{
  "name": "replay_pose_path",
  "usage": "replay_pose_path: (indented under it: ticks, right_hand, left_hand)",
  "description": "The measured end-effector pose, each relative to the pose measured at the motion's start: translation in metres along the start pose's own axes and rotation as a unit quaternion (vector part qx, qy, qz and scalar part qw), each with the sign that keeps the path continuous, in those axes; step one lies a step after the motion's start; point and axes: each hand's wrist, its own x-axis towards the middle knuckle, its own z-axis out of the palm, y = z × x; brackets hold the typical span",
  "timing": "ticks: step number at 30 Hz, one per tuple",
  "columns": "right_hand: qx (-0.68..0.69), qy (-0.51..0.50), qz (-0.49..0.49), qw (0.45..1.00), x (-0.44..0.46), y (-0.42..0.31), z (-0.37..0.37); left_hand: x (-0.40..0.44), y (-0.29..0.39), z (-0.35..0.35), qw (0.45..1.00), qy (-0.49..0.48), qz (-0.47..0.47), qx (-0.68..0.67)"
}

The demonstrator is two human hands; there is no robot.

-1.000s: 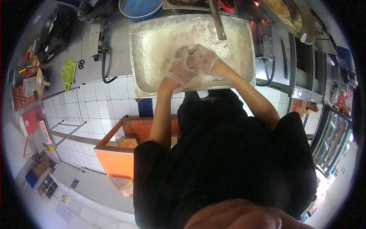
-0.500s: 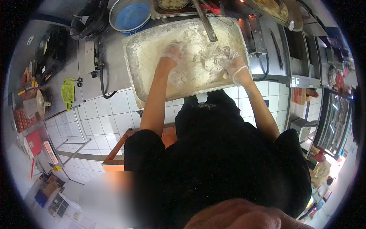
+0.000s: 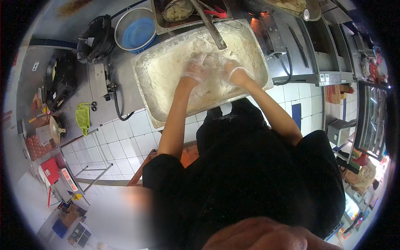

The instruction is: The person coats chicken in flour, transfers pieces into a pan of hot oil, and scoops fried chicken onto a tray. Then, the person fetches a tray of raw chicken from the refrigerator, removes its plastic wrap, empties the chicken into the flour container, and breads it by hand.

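Observation:
A large metal tray (image 3: 146,109) full of white flour (image 3: 164,77) lies at the counter's front edge. Both hands wear clear plastic gloves and are down in the flour near the tray's middle, close together. My left hand (image 3: 196,68) is on the left, its fingers smeared by motion. On the right, my right hand (image 3: 234,71) points inward toward it, its fingers also blurred and partly lost in the flour. Whether either one holds anything cannot be made out.
Behind the tray are a blue basin (image 3: 138,33), a strainer (image 3: 178,11) with pale food and a metal handle (image 3: 211,29) reaching over the flour. Left are a green cloth (image 3: 83,118) and black hose (image 3: 118,104). A burner unit (image 3: 273,35) stands right.
My hands were together, moved apart to the tray's two sides, and are now back close together near its middle. The whole view has shifted and turned slightly.

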Motion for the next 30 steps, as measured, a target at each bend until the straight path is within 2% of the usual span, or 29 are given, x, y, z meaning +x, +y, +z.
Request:
replay_pose_path:
  ticks: [3,6,8,9,11,13,15,16,18,19,24,26,27,29,30]
  right_hand:
    - [0.037,-0.012,0.013,0.999,0.012,-0.009,0.000]
    - [0.056,-0.010,0.000,0.998,0.020,-0.010,-0.004]
    - [0.062,-0.007,-0.030,0.998,0.028,-0.010,0.015]
    - [0.062,0.009,-0.053,0.997,0.029,-0.009,0.030]
    - [0.050,0.059,-0.066,0.995,0.031,0.007,0.046]
    - [0.046,0.101,-0.076,0.991,0.039,0.010,0.053]
    - [0.040,0.128,-0.097,0.986,0.047,0.009,0.065]
    - [0.034,0.138,-0.114,0.983,0.049,0.005,0.073]
    - [0.036,0.173,-0.130,0.976,0.048,0.008,0.073]
    - [0.053,0.205,-0.114,0.971,0.034,0.003,0.063]
    - [0.070,0.286,-0.048,0.955,-0.011,0.016,0.041]
    - [0.046,0.346,-0.032,0.937,-0.019,0.030,0.051]
    - [0.042,0.317,-0.006,0.948,-0.021,0.030,0.048]
    - [0.037,0.254,0.035,0.966,-0.024,0.021,0.035]
    - [0.046,0.254,0.041,0.965,-0.024,0.016,0.034]
  left_hand:
    - [0.012,0.005,0.003,0.996,-0.084,-0.009,-0.010]
    - [0.035,0.006,-0.016,0.978,-0.158,-0.109,-0.078]
    - [0.016,-0.035,0.007,0.993,-0.101,-0.064,-0.010]
    - [0.001,-0.098,0.050,0.996,-0.069,-0.052,0.009]
    - [0.014,-0.098,0.028,0.973,-0.081,-0.162,-0.145]
    - [0.037,-0.115,0.023,0.942,-0.082,-0.236,-0.223]
    - [0.064,-0.101,0.023,0.963,-0.142,-0.230,0.004]
    - [0.076,-0.100,0.025,0.953,-0.172,-0.221,0.114]
    - [0.089,-0.161,0.058,0.980,-0.104,-0.151,0.080]
    - [0.098,-0.148,0.060,0.963,-0.110,-0.243,-0.047]
    - [0.100,-0.110,0.076,0.913,-0.055,-0.373,-0.154]
    - [0.097,-0.079,0.050,0.968,-0.080,-0.236,0.007]
    - [0.095,-0.060,0.033,0.978,-0.088,-0.166,0.089]
    - [0.086,-0.035,0.010,0.972,-0.130,-0.194,0.025]
    - [0.083,-0.026,0.005,0.966,-0.150,-0.210,-0.008]
